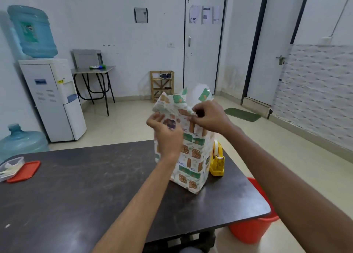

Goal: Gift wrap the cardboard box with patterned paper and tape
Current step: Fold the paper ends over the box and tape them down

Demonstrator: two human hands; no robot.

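The box point(193, 157) stands upright on the worktop point(76, 195) beside a tape dispenser point(216, 163). The left hand point(166, 134) presses flat against its paper point(172, 103), and the right hand point(210, 119) pinches a top fold.

Nothing reads clearly: the sheets point(204, 14) on the door point(202, 65) and the label point(28, 32) on the water bottle point(38, 42) left of it are blurred.
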